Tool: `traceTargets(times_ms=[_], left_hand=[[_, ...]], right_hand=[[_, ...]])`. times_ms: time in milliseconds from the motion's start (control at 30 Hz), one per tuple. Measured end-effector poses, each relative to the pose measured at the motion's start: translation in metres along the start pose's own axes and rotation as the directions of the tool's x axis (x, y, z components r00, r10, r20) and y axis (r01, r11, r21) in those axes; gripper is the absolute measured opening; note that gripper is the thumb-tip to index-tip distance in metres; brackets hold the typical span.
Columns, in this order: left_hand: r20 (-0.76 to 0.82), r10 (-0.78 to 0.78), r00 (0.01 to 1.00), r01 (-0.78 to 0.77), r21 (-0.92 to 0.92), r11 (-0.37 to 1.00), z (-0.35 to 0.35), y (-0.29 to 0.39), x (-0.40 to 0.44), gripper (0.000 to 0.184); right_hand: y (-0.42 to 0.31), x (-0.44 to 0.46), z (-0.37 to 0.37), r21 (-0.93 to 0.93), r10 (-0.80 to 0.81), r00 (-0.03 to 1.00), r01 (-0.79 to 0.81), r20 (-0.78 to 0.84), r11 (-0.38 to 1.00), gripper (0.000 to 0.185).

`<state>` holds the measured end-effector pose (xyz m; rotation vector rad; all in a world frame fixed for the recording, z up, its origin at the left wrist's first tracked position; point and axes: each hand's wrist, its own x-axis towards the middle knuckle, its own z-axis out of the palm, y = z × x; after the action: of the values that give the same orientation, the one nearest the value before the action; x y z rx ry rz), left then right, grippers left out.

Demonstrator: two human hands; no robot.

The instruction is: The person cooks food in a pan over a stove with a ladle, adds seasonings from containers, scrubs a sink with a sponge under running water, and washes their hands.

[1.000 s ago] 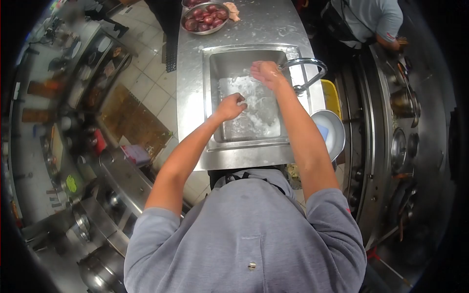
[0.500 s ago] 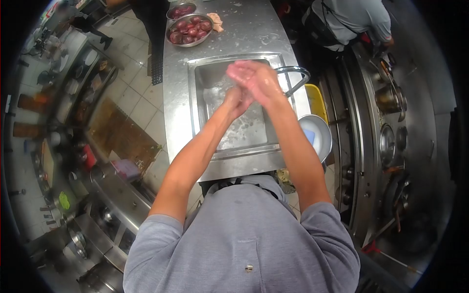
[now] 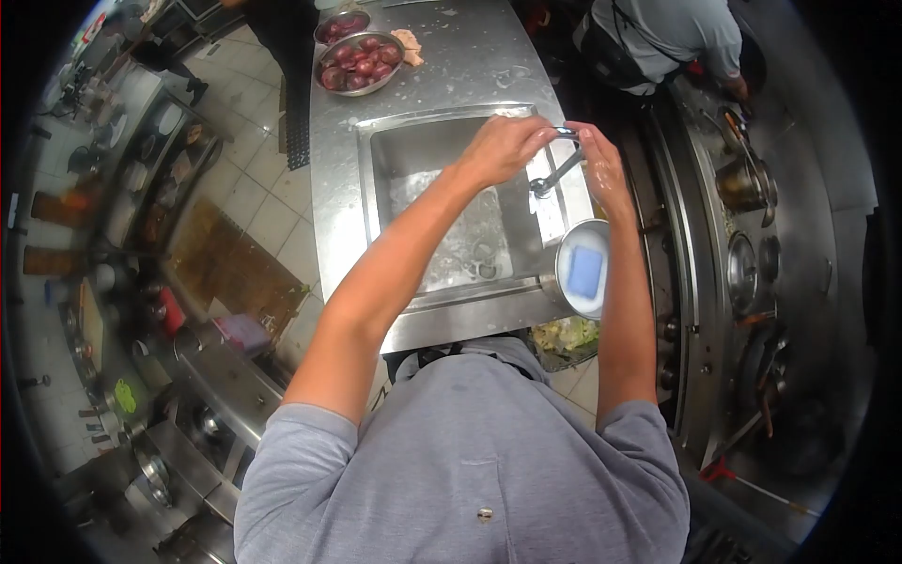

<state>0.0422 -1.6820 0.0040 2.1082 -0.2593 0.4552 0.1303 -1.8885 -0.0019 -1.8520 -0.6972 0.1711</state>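
Over the sink's right side, my left hand (image 3: 507,150) has its fingers bent and closed against the curved spout of a metal faucet (image 3: 556,176). My right hand (image 3: 603,164) is wet and held on the outer side of that bend, fingers stretched out, their tips at the metal. Whether the right fingertips press on the spout is hard to see. Below both hands, the steel sink (image 3: 442,299) has wet patches and a little water on its bottom. Close to my right forearm sits a white bowl (image 3: 590,308) with a blue sponge (image 3: 586,272) in it.
A metal bowl of red onions (image 3: 359,64) stands at the counter's (image 3: 451,56) far left, another bowl (image 3: 342,26) behind it. To the right, a co-worker (image 3: 662,38) leans over a stove line holding pots (image 3: 745,183). Vegetable scraps (image 3: 566,336) lie below the counter edge.
My hands were pressed together over the sink; they have come apart and moved right to the faucet. The white bowl and blue sponge are now less covered by my arm.
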Motion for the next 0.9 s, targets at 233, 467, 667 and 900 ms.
traceTargets(times_ms=[233,467,667,900], left_hand=[[-0.022,-0.199,0.98,0.19,-0.215,0.958,0.001,-0.037,-0.055,0.045],[0.169,-0.595,0.786,0.594,-0.476,0.649,0.029,-0.09,-0.084,0.032],[0.182,-0.656,0.732,0.593,-0.643,0.484,0.015,-0.082,-0.075,0.023],[-0.176,-0.77,0.614,0.423,-0.75,0.509,-0.049,-0.095,-0.118,0.018]], right_hand=[[0.057,0.006,0.029,0.602,0.703,0.711,-0.561,0.0,0.568,0.047],[0.105,0.003,0.055,0.942,0.816,0.575,-0.233,-0.065,0.239,0.033],[0.091,-0.017,0.171,0.771,0.334,0.716,-0.634,0.613,-0.057,0.021],[0.033,0.045,0.214,0.648,0.494,0.615,-0.751,0.614,0.129,0.044]])
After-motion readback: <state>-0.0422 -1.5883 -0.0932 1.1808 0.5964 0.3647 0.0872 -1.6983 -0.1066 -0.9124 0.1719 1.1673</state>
